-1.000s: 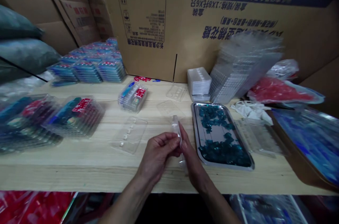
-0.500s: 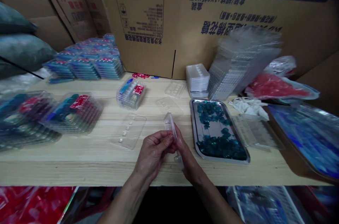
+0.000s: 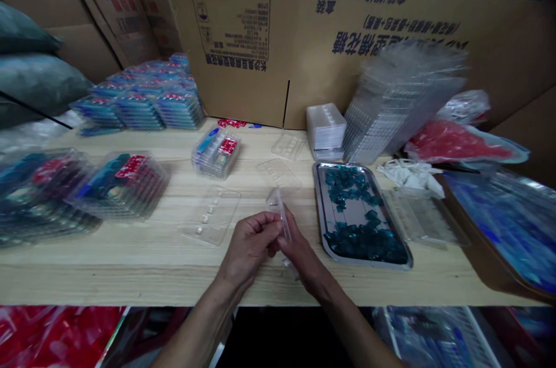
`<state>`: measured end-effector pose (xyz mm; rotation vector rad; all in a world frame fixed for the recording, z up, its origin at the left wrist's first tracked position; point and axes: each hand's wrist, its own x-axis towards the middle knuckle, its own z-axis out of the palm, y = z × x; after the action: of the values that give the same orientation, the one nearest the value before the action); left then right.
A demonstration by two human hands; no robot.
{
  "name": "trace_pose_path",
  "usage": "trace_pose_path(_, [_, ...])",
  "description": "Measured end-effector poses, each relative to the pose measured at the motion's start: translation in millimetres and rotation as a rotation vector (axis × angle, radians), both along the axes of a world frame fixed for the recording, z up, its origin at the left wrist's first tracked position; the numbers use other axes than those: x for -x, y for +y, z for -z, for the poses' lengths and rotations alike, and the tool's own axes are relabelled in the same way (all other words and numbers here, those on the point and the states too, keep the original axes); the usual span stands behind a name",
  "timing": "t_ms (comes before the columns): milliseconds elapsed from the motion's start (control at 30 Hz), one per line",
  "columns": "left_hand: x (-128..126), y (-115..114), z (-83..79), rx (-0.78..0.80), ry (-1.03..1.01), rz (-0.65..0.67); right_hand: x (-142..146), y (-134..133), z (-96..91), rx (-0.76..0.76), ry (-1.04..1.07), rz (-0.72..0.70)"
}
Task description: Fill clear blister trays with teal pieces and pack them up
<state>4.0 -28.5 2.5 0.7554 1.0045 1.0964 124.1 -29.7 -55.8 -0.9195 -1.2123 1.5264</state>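
Between my hands, over the middle of the table, a thin clear plastic tray (image 3: 275,201) stands on edge. My left hand (image 3: 248,245) is closed, its thumb and fingers pinching the tray from the left. My right hand (image 3: 300,253) holds the tray from the right side, its fingers partly hidden behind it. A flat clear tray (image 3: 212,214) lies to the left of my hands, and other clear plastic pieces (image 3: 280,172) lie just beyond them. To the right, a metal tray (image 3: 319,206) carries teal wrapped pieces (image 3: 365,243) in two heaps.
Filled clear packs (image 3: 119,185) are stacked on the left, with a smaller stack (image 3: 216,153) nearer the middle. White trays (image 3: 325,127) and tall clear plastic stacks (image 3: 382,107) stand at the back. A bin of blue packets (image 3: 506,223) is far right, before a large cardboard box (image 3: 243,87).
The tray in my hands has tilted slightly and shifted a little to the left. Both hands keep hold of it; the things on the table lie as before.
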Motion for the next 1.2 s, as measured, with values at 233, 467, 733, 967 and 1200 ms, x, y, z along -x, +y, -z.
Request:
trace_pose_path(233, [46,48,0.6,-0.005,0.099,-0.080,-44,23,-25.6,0.147,0.249,0.216])
trace_pose_path(467, [23,36,-3.3,-0.203,0.241,-0.242,-45,14,-35.5,-0.162,-0.084,0.180])
trace_pose_path(733, [-15,-2,-9.0,0.104,-0.202,-0.107,-9,0,-11.6,-0.102,-0.038,0.003])
trace_pose_path(967, [-10,-1,-4.2,0.091,-0.184,-0.091,-9,-2,-9.9,-0.102,0.013,-0.020])
trace_pose_path(1200, [-9,-2,-2.8,0.046,-0.114,-0.080,-5,-3,-9.3,-0.059,0.047,-0.023])
